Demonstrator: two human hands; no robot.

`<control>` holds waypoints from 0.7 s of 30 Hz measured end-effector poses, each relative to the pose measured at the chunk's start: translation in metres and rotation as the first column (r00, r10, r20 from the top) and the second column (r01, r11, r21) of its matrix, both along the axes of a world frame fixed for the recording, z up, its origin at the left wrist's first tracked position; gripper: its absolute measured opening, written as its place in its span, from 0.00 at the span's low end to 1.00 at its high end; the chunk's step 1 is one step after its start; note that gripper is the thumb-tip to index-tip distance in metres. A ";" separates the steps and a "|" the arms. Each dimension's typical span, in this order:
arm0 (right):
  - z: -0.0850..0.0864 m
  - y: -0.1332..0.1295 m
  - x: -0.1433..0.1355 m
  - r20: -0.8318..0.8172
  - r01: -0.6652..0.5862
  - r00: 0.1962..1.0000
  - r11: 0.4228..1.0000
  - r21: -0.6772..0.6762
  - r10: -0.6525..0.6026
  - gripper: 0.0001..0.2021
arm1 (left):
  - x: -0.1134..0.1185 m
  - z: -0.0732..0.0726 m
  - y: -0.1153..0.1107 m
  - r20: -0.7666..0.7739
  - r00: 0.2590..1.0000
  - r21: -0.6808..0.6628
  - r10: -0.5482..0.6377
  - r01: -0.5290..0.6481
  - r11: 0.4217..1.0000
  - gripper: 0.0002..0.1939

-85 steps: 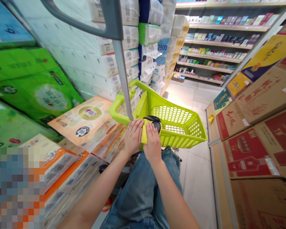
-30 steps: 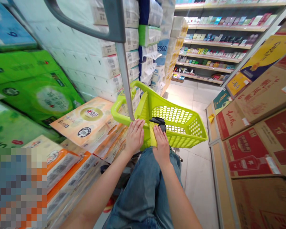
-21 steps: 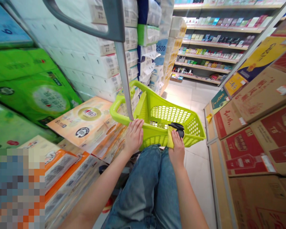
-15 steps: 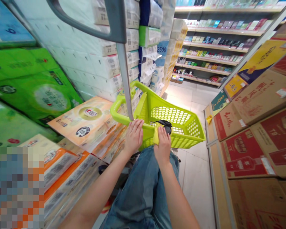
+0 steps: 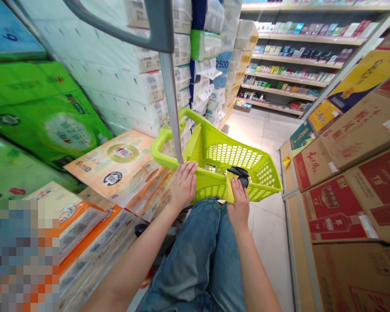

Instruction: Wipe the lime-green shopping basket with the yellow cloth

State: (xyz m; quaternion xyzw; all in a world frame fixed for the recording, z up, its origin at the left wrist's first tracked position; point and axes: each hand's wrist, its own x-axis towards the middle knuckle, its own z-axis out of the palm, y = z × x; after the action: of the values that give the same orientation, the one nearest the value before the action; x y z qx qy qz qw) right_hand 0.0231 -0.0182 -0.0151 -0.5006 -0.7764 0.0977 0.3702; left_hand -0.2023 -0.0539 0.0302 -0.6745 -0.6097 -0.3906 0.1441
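This is a shop, seen from a narrow aisle of stacked goods. Across the upper right of the frame, long pale-edged shelves (image 5: 307,37) carry rows of small, colourful boxes and bottles. At upper centre rise tall stacks of white, plastic-wrapped paper packs (image 5: 151,89) with printed barcodes — and at the left edge, shiny bright green printed packs (image 5: 60,125) are piled beside an orange-and-cream printed carton (image 5: 118,158). Brown-and-red cardboard cartons (image 5: 339,210), some bearing white stickers, fill the right side. In the middle, a lime-green plastic shopping basket (image 5: 214,180) with a meshed wall stands over pale floor tiles (image 5: 269,229).
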 end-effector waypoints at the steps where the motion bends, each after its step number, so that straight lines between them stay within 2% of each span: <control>1: -0.003 0.002 0.005 -0.013 0.031 0.999 1.000 -0.001 -0.031 0.43 | 0.000 0.000 0.000 0.001 1.000 -0.001 -0.002 0.002 1.000 0.24; 3: -0.003 0.003 0.003 -0.053 0.090 0.994 0.996 -0.008 -0.091 0.44 | 0.000 0.000 0.000 0.004 1.000 -0.001 -0.004 0.004 1.000 0.24; 6: 0.012 -0.002 -0.027 -0.084 0.096 0.992 0.995 -0.025 -0.098 0.43 | 0.000 0.000 0.000 0.015 1.000 0.008 0.000 0.000 1.000 0.24; 10: 0.044 -0.016 -0.082 -0.062 -0.108 0.992 0.994 -0.006 0.108 0.40 | -0.002 0.001 -0.001 0.006 1.000 0.005 -0.010 0.010 1.000 0.24; 13: 0.057 -0.023 -0.101 -0.060 -0.208 0.976 0.978 0.015 0.209 0.38 | -0.003 0.002 -0.002 -0.015 1.000 -0.020 -0.020 0.020 1.000 0.25; 16: 0.052 -0.021 -0.089 -0.025 -0.219 0.975 0.976 0.016 0.220 0.39 | -0.003 0.001 -0.002 -0.012 1.000 -0.022 -0.008 0.008 1.000 0.25; 21: 0.021 -0.006 -0.033 -0.013 -0.090 0.996 0.996 -0.010 0.090 0.43 | -0.001 0.000 -0.001 -0.006 1.000 -0.011 0.004 -0.004 1.000 0.25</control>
State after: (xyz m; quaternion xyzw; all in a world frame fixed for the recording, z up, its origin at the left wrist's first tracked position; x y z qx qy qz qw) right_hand -0.0102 -0.0242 0.0060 -0.4662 -0.7954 0.1215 0.3676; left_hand -0.2036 -0.0547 0.0298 -0.6751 -0.6128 -0.3851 0.1431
